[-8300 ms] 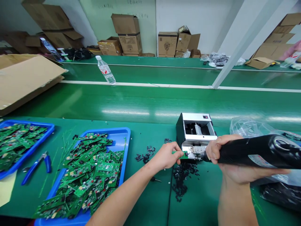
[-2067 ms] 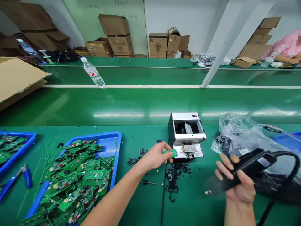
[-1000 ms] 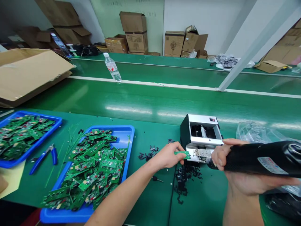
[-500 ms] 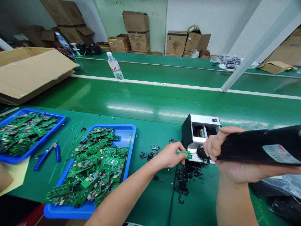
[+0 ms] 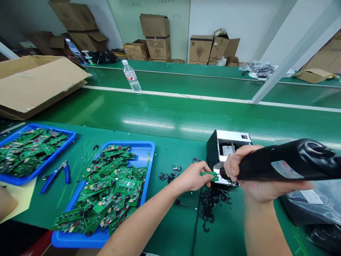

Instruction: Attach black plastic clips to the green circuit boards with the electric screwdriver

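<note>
Glossy green workbench [image 5: 173, 227], 1 thin circuit board [image 5: 209, 175] in hand.
Left hand [image 5: 190, 177] pinches it (stiff, green, square-edged); right hand [image 5: 255, 183] wraps a fat black screwdriver [image 5: 282, 166].

Observing bare left hand [image 5: 191, 177] and bare right hand [image 5: 259, 188], fingernails [image 5: 238, 151] showing short and trimmed; noting left forearm [image 5: 144, 215] and right forearm [image 5: 263, 227] bare and slim, tapering toward the wrists, running past the lower frame edge.
</note>
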`<state>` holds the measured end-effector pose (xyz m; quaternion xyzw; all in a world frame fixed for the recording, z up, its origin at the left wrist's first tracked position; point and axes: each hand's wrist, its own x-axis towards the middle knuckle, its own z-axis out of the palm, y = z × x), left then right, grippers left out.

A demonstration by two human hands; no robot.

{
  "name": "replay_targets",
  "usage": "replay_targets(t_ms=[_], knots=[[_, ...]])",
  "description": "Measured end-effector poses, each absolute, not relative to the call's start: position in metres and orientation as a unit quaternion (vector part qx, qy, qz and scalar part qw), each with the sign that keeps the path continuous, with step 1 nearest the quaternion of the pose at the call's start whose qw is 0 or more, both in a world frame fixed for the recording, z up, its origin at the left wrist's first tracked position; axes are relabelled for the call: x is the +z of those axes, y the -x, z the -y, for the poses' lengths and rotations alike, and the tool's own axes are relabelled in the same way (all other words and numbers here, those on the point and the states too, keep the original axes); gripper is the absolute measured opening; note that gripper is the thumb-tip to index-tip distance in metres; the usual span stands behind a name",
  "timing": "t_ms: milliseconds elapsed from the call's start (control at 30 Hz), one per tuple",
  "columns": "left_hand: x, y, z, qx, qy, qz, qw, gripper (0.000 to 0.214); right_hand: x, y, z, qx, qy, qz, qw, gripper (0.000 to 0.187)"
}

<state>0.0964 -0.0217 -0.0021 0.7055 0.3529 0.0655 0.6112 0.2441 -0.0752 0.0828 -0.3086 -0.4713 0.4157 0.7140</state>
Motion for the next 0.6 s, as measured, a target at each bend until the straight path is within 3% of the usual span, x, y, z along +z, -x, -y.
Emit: replay_targets(t_ms=[333, 600], knots=[[0.002, -0.097, 0.021, 0.058, -0.719, -0.358, 0.593, 0.021, 0.081, -0.243, 0.077, 0.407, 0.322, 0.475, 0.71, 0.085], [0.011, -0.096, 0.021, 0.041, -0.721, -0.368, 0.586, 0.023, 0.083, -0.269, 0.106, 0.293, 0.377, 0.474, 0.74, 0.089]])
